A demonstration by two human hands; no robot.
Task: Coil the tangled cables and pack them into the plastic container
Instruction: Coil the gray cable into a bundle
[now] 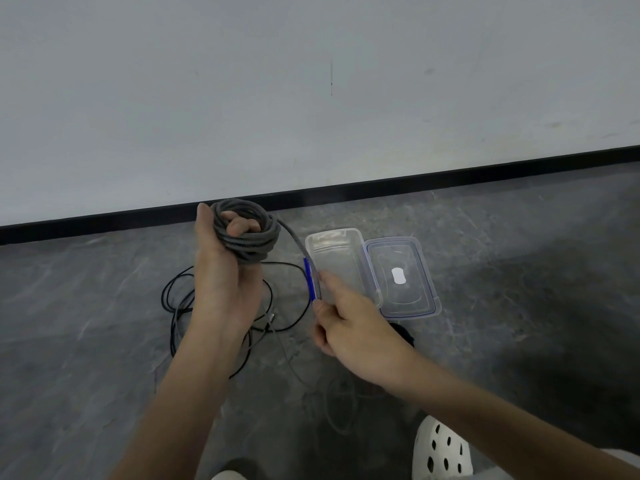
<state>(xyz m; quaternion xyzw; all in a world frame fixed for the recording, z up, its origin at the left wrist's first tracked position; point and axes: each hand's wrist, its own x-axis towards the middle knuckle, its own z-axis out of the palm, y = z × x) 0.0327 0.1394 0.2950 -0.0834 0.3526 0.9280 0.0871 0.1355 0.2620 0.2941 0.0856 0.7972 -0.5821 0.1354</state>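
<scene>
My left hand (221, 271) is raised above the floor and grips a coil of grey braided cable (251, 242), with fingers through its loops. The coil's free end (299, 244) arcs down to the right, ending in a blue strip (309, 278). My right hand (346, 323) pinches that end between thumb and forefinger. A clear plastic container (313, 242) lies open on the floor just behind my right hand, with its lid (405, 275) beside it. A tangle of thin black cable (173, 296) lies on the floor under my left hand.
A thin grey cable (294, 368) loops loosely on the dark floor between my arms. A small black object (403, 332) lies behind my right wrist. A white perforated shoe (440, 448) is at the bottom right. A white wall with a black skirting (415, 178) stands close behind.
</scene>
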